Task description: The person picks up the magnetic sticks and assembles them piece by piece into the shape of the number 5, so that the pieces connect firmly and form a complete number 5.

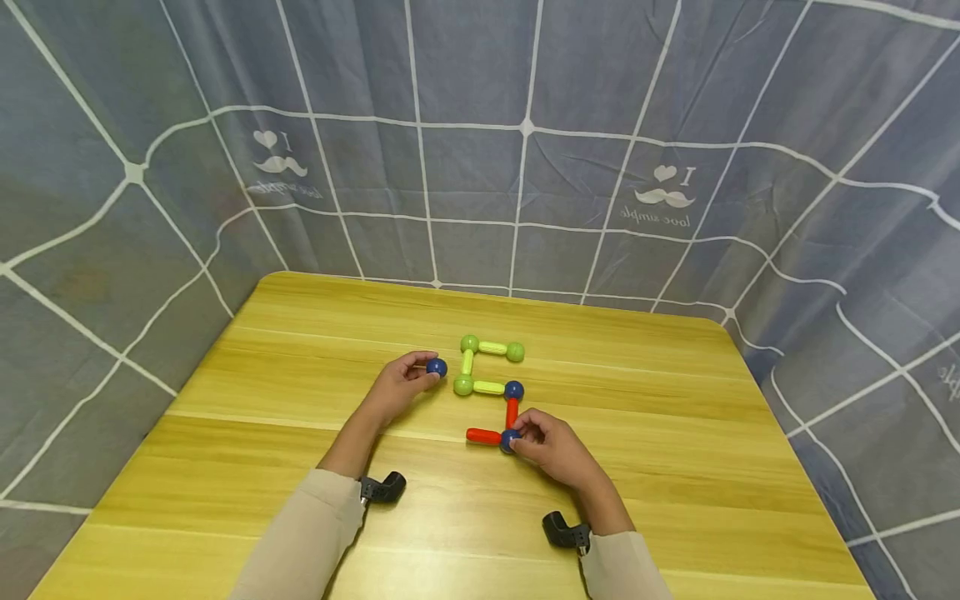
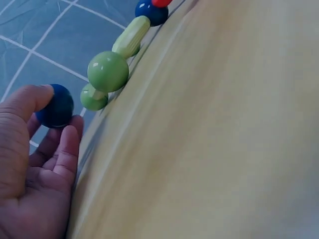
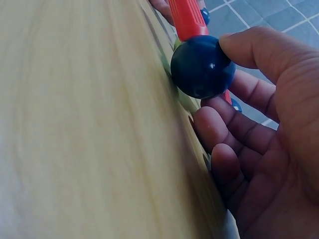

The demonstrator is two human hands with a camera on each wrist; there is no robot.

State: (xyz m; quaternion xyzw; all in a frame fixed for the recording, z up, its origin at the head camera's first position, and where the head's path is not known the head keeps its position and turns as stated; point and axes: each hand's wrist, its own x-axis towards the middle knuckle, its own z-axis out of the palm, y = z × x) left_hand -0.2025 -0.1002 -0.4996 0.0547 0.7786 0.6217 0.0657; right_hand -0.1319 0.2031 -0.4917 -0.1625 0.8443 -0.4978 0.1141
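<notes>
My left hand (image 1: 393, 390) pinches a loose blue ball (image 1: 437, 367) between thumb and fingers, just left of a zigzag of joined balls and rods. At the zigzag's near corner, my right hand (image 1: 558, 447) grips another blue ball (image 3: 202, 67) by thumb and fingers. From that ball one red rod (image 1: 483, 436) points left with a free end, and a second red rod (image 1: 512, 412) runs away to a third blue ball (image 1: 513, 390). Beyond it, yellow-green rods (image 1: 489, 387) link several green balls (image 1: 462, 384), ending at a far green ball (image 1: 515, 352).
All of it lies on a wood-grain table (image 1: 637, 375) with rounded far corners. A grey-blue curtain (image 1: 480, 175) with white grid lines surrounds the table's back and sides. Small black devices (image 1: 384, 487) are strapped to both wrists.
</notes>
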